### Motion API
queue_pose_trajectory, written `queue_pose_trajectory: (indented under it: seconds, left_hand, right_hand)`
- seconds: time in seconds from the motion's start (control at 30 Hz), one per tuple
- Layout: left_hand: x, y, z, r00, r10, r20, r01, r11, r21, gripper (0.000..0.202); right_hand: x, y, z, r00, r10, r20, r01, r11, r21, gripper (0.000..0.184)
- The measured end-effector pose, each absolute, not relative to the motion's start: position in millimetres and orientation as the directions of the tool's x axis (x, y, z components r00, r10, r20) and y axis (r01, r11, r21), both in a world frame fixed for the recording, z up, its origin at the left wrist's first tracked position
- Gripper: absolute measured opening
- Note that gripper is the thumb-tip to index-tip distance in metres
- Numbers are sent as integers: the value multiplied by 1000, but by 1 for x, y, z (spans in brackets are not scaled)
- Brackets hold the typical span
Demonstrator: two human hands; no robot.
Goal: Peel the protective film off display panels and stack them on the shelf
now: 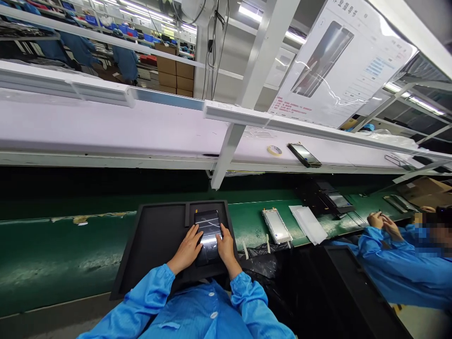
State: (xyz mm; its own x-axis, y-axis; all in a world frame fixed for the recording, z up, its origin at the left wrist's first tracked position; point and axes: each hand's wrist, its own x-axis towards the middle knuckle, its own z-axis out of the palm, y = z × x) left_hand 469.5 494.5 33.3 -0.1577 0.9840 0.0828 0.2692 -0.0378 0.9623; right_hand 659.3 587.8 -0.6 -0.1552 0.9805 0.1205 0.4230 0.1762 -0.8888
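A dark, glossy phone screen [209, 231] with a small orange tab at its top left corner lies in the right compartment of a black tray [151, 240]. My left hand [187, 249] holds its left edge, fingers together and reaching onto the glass. Along the opposite edge, my right hand [226, 247] grips it with the thumb on the front; some fingertips are hidden. Light bars reflect across the glass. Whether other panels lie beneath it, I cannot tell.
On the green bench [70, 254], right of the tray, are a stack of pale-faced panels [277, 226] and white sheets [308, 224]. A tape roll [274, 150] and more panels [303, 155] sit on the shelf. A slanting white post [229, 150] stands ahead. A co-worker [399, 259] sits at right.
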Motion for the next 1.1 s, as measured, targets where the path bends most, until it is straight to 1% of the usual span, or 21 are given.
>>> queue_pose_trajectory:
  seconds: [0.13,0.2,0.33,0.4,0.47,0.57,0.63,0.7,0.77,0.83,0.9,0.97,1.1]
  left_hand:
    - [472,496,32,-168,980,104,308,-48,950,41]
    - [473,496,32,-145,982,121,384,-57,921,41]
    - [476,495,24,-95,982,165,608,-74,790,43]
    - [476,495,15,-73,978,194,694,-90,714,44]
    - [474,496,6,-41,972,230,753,-121,646,44]
    - [473,495,-2,-44,958,284,772,-148,618,42]
    - [476,489,3,-80,942,327,761,-154,631,41]
    - [486,477,17,-113,920,375,743,-172,646,40]
    - [506,464,36,-130,900,415,716,-205,668,39]
    - [536,451,54,-146,892,427,678,-224,700,39]
    - [577,443,65,-156,897,413,631,-231,741,41]
    - [626,441,65,-164,919,359,571,-208,794,38]
    - [723,449,47,-144,979,143,427,-68,901,30]
  right_hand:
    - [654,587,1,-151,976,155,481,210,-851,53]
    - [650,584,1,-170,968,187,520,249,-817,51]
    - [648,564,8,-292,928,230,586,364,-724,50]
    - [654,551,18,-369,900,232,568,415,-711,52]
    - [669,539,30,-409,875,261,520,458,-721,51]
    - [714,533,35,-360,862,356,478,498,-723,44]
    - [758,540,24,-268,886,378,499,463,-733,40]
    - [811,558,3,-163,927,338,557,369,-744,39]
    - [867,582,-20,-69,967,247,662,229,-713,41]
    - [920,611,-38,13,991,135,790,73,-609,46]
    - [965,642,-49,68,996,49,867,-35,-497,53]
    - [1000,673,-55,74,997,-4,900,-69,-430,59]
    - [1033,725,-65,-21,994,-106,943,-16,-333,63]
